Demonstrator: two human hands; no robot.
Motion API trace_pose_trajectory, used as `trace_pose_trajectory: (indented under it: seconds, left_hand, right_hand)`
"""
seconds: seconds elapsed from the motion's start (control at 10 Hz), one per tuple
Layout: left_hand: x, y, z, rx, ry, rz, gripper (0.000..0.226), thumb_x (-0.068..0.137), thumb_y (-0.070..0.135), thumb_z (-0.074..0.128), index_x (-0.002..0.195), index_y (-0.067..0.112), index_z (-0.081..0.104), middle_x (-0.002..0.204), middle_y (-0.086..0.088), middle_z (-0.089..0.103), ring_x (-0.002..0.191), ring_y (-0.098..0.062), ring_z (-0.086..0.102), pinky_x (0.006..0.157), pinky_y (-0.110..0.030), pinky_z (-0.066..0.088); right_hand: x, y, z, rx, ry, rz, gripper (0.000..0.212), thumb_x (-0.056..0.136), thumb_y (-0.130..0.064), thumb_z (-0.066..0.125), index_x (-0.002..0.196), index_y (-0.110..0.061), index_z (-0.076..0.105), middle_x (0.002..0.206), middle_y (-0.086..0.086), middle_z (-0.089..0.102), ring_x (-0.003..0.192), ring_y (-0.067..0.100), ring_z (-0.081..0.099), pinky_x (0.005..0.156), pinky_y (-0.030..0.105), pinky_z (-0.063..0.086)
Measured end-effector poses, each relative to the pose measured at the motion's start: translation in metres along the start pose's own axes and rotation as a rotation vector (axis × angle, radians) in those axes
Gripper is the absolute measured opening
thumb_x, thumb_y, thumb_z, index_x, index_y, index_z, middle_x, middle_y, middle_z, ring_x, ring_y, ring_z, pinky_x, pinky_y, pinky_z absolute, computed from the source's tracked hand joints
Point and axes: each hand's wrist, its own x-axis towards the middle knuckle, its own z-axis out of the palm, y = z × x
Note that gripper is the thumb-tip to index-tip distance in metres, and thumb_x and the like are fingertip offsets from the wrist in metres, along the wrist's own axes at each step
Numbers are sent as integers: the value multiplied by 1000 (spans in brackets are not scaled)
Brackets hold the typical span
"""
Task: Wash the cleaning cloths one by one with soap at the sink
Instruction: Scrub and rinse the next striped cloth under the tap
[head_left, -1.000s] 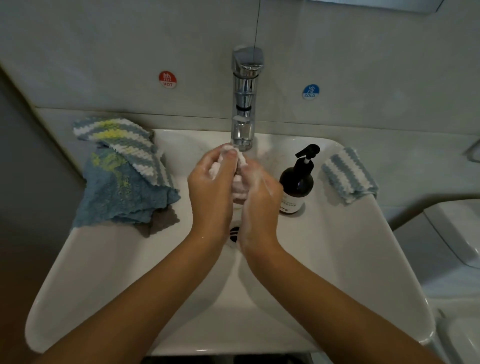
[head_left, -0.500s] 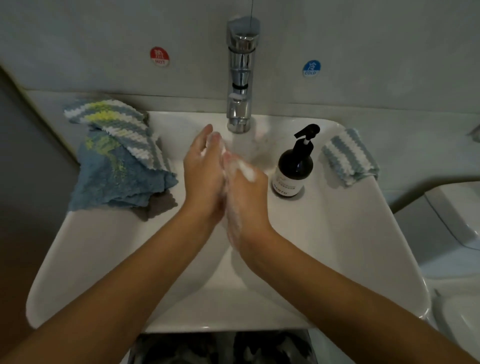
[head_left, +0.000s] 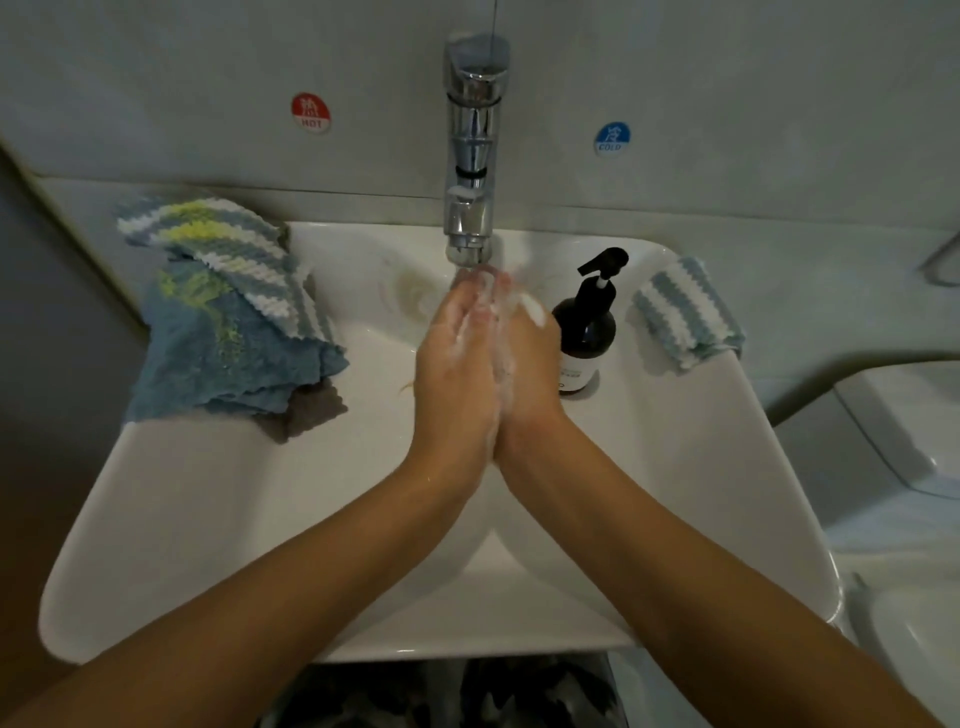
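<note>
Flanking soapy hands (head_left: 485, 364): cloths (head_left: 223, 312), soap btl (head_left: 587, 332)

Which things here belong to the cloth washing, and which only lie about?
For the job: left hand, right hand, faucet, sink, soap bottle, cloth pile, striped cloth.
Lying about: hot sticker, cold sticker.

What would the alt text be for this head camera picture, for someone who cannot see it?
A soapy left hand and right hand press palm to palm under a chrome tap over a white sink. Cloths lie piled left; a soap bottle and striped cloth sit right.
</note>
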Motion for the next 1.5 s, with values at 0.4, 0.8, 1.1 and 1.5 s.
trace_pose_trajectory:
  seconds: [0.4,0.8,1.1,1.5]
  left_hand:
    - [-1,-11,-8,98,-4,-26,19,103,35,43,113,35,60,89,21,64,86,11,61,82,-10,47]
    - [35,-6,-31,-33,151,-6,19,90,19,67,108,14,65,96,-4,73,85,-14,72,67,-22,56]
    - [33,-13,-27,-33,2,5,22,90,21,68,110,15,63,105,-7,70,93,-19,69,76,-30,59]
    - [37,-16,-28,-69,-19,-1,24,89,12,69,111,12,61,97,-3,67,87,-15,66,74,-29,59]
  right_hand:
    - [0,-4,6,27,47,24,21,105,-23,45,87,-22,55,82,-6,61,86,15,66,68,23,52]
    - [-12,-10,18,64,-58,45,21,100,-21,53,117,-14,64,106,2,70,97,10,66,76,17,52]
    - [3,-53,6,-447,120,-717,44,90,-26,70,129,-11,58,106,-4,69,93,-1,64,86,12,49]
    - [63,-80,23,-655,97,-1099,34,86,-28,68,113,-6,72,99,6,75,88,-2,62,74,5,48]
